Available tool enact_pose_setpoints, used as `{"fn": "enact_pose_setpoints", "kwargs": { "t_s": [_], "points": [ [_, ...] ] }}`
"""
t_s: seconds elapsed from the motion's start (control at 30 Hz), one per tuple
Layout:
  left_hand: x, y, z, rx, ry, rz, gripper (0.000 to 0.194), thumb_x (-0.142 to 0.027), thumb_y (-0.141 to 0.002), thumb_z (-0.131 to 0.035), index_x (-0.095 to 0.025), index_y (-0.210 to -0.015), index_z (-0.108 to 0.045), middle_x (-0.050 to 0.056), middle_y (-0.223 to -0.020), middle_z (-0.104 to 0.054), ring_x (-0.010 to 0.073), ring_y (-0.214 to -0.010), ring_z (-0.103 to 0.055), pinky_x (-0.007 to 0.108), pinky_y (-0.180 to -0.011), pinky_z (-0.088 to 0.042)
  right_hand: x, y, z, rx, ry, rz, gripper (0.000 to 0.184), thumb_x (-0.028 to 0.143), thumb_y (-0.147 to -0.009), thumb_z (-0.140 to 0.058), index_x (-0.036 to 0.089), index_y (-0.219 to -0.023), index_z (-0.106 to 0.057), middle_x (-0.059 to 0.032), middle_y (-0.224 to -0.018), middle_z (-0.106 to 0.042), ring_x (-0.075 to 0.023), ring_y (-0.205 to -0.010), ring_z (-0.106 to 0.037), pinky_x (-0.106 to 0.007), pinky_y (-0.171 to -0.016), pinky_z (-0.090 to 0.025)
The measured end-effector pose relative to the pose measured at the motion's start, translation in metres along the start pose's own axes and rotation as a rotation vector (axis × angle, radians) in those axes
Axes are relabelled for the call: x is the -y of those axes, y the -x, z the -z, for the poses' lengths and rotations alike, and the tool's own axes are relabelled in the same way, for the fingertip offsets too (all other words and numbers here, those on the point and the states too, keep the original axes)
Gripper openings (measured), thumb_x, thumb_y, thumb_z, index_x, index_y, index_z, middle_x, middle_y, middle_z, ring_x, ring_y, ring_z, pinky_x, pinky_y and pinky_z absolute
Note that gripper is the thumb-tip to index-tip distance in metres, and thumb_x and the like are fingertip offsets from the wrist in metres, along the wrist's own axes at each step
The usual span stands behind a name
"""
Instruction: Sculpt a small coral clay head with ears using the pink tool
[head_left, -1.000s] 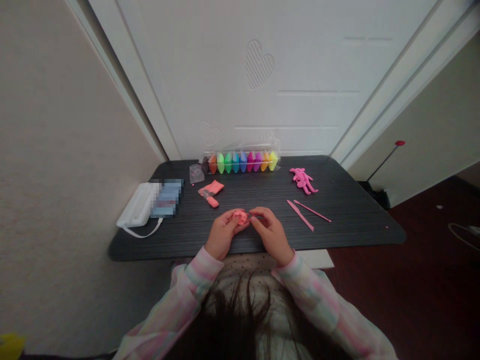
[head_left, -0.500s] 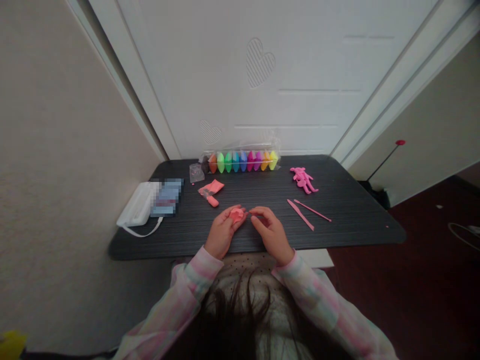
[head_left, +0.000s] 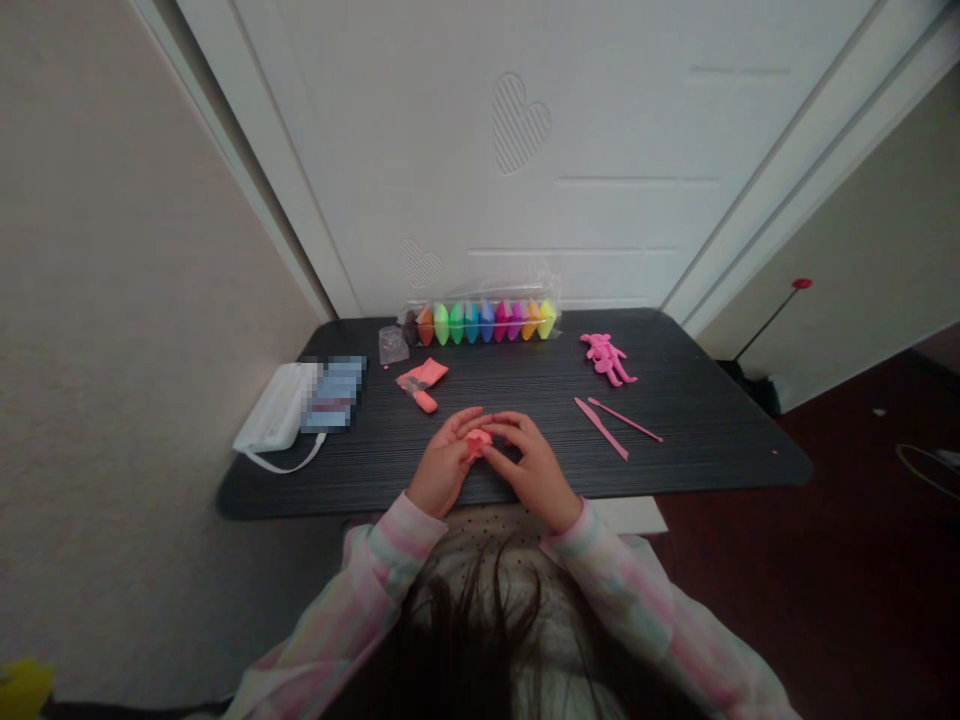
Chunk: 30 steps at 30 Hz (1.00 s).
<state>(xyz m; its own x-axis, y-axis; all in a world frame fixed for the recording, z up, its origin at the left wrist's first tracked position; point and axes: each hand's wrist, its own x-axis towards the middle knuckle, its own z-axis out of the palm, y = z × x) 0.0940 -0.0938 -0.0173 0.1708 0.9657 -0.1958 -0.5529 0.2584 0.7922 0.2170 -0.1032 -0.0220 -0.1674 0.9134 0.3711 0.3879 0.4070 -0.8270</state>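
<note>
A lump of coral-pink modelling clay (head_left: 478,443) lies between my two hands near the table's front edge. My left hand (head_left: 442,463) is closed round it from the left, thumb on top. The fingers of my right hand (head_left: 536,465) pinch the clay's right side, and its fingertips meet those of the left. An opened coral clay packet (head_left: 424,374) rests just beyond my left hand, a rounded piece of clay (head_left: 425,401) at its lower end. To the right of my right hand lie a pink plastic knife (head_left: 601,429) and a thin pink modelling stick (head_left: 625,419).
Across the dark table (head_left: 705,430) at the back stretches a clear bag with a row of coloured clay packs (head_left: 480,323). A pink figure-shaped piece (head_left: 607,360) lies back right. At left are a white device with a cable (head_left: 277,410), a blurred blue item (head_left: 334,395) and a small clear bag (head_left: 393,345).
My right hand has moved left and now touches the clay, where before it was apart from it at the right. The left hand's fingers have curled further over the lump.
</note>
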Motion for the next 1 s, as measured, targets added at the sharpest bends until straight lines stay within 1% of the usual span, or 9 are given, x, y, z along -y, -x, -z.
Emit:
{"fn": "enact_pose_setpoints", "kwargs": {
  "t_s": [0.1, 0.17, 0.27, 0.37, 0.57, 0.67, 0.8, 0.9, 1.0],
  "points": [
    [-0.001, 0.001, 0.000, 0.026, 0.012, 0.006, 0.048, 0.006, -0.051, -0.042, -0.014, -0.093, -0.053, 0.005, -0.096, -0.062, 0.0082, -0.072, -0.056, 0.018, -0.062, -0.040, -0.001, 0.000, 0.000, 0.018, 0.032, 0.014, 0.021, 0.021, -0.071, -0.057, 0.023, -0.093, -0.059, -0.0049, -0.103, -0.051, -0.0170, -0.102, -0.044, -0.034, -0.092, -0.032],
    [-0.001, 0.001, -0.001, 0.033, 0.020, 0.007, 0.046, 0.005, -0.052, -0.044, -0.014, -0.093, -0.053, 0.006, -0.097, -0.061, 0.0097, -0.076, -0.056, 0.019, -0.066, -0.041, -0.002, 0.001, 0.000, 0.003, 0.025, 0.004, 0.019, 0.021, -0.072, -0.057, 0.022, -0.091, -0.059, -0.0049, -0.103, -0.051, -0.0174, -0.101, -0.044, -0.034, -0.090, -0.034],
    [-0.001, 0.000, -0.001, 0.017, 0.020, -0.005, 0.038, 0.000, -0.058, -0.054, -0.014, -0.093, -0.053, 0.006, -0.095, -0.061, 0.0122, -0.082, -0.057, 0.024, -0.076, -0.041, -0.005, 0.002, 0.001, -0.075, -0.060, -0.044, 0.016, 0.021, -0.073, -0.055, 0.021, -0.089, -0.056, -0.0051, -0.099, -0.051, -0.0168, -0.095, -0.047, -0.030, -0.078, -0.041],
    [0.000, -0.001, 0.000, 0.000, 0.005, -0.019, 0.034, -0.006, -0.060, -0.061, -0.014, -0.092, -0.053, 0.005, -0.091, -0.061, 0.0122, -0.082, -0.057, 0.027, -0.081, -0.039, -0.008, 0.002, 0.002, -0.112, -0.132, -0.091, 0.015, 0.023, -0.073, -0.054, 0.020, -0.088, -0.056, -0.0042, -0.092, -0.052, -0.0153, -0.084, -0.050, -0.027, -0.068, -0.043],
    [0.002, 0.000, 0.001, 0.058, -0.046, -0.013, 0.028, -0.010, -0.059, -0.065, -0.014, -0.086, -0.060, 0.004, -0.086, -0.064, 0.0137, -0.082, -0.057, 0.031, -0.085, -0.037, -0.007, 0.001, 0.005, -0.060, -0.175, -0.135, 0.020, 0.027, -0.077, -0.050, 0.021, -0.095, -0.057, -0.0029, -0.087, -0.056, -0.0141, -0.079, -0.052, -0.027, -0.071, -0.041],
    [0.001, 0.001, 0.000, 0.083, -0.084, -0.023, 0.027, -0.012, -0.058, -0.066, -0.014, -0.085, -0.063, 0.004, -0.086, -0.065, 0.0148, -0.082, -0.057, 0.033, -0.086, -0.037, -0.006, 0.002, 0.006, -0.016, -0.198, -0.120, 0.022, 0.028, -0.079, -0.047, 0.021, -0.097, -0.057, -0.0027, -0.088, -0.057, -0.0143, -0.081, -0.052, -0.028, -0.074, -0.041],
    [0.001, 0.001, 0.000, 0.066, -0.100, -0.040, 0.026, -0.015, -0.058, -0.066, -0.016, -0.084, -0.064, 0.003, -0.083, -0.066, 0.0141, -0.079, -0.057, 0.032, -0.085, -0.037, -0.003, 0.002, 0.009, 0.039, -0.194, -0.086, 0.025, 0.028, -0.080, -0.044, 0.022, -0.102, -0.056, -0.0031, -0.092, -0.057, -0.0153, -0.087, -0.051, -0.029, -0.078, -0.040],
    [0.002, 0.001, 0.001, 0.078, -0.091, -0.038, 0.027, -0.016, -0.059, -0.066, -0.017, -0.086, -0.064, 0.003, -0.084, -0.066, 0.0146, -0.079, -0.058, 0.032, -0.083, -0.038, -0.001, 0.003, 0.010, 0.113, -0.182, -0.078, 0.028, 0.027, -0.080, -0.044, 0.022, -0.106, -0.053, -0.0034, -0.095, -0.056, -0.0156, -0.087, -0.050, -0.029, -0.077, -0.040],
    [0.003, 0.000, 0.003, 0.084, -0.080, -0.052, 0.027, -0.014, -0.058, -0.066, -0.017, -0.085, -0.063, 0.002, -0.082, -0.066, 0.0134, -0.078, -0.057, 0.030, -0.081, -0.039, 0.001, 0.004, 0.011, 0.155, -0.163, -0.092, 0.032, 0.029, -0.077, -0.049, 0.021, -0.108, -0.052, -0.0030, -0.090, -0.056, -0.0148, -0.080, -0.050, -0.028, -0.071, -0.041]
  ]
}}
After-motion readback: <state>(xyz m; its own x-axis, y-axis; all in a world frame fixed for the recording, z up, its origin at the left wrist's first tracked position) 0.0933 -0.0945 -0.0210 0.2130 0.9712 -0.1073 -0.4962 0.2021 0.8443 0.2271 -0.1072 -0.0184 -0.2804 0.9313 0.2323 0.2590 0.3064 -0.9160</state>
